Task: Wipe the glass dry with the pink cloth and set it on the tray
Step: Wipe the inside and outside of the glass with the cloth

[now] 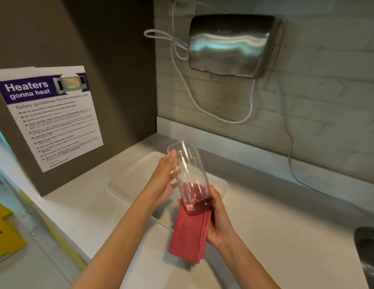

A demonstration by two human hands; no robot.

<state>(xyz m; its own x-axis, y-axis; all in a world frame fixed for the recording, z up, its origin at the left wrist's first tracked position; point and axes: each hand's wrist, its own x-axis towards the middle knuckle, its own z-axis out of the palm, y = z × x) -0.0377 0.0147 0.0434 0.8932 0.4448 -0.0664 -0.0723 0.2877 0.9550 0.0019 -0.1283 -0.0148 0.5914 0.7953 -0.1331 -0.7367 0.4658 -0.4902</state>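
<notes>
While glass [187,174] hung tilted above tray [127,174], right hand [218,219] gripped base through cloth [189,234]; left hand [164,179] open, fingers flat on side. Risk: wet glass slipping from loose left support, dropping onto tray.

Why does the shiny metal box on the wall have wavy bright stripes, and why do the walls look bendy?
In the head view, the hand dryer mirrors room light as wavy glare. The wide-angle lens bends the counter edge and the wall. The sign has blurry small print.
</notes>
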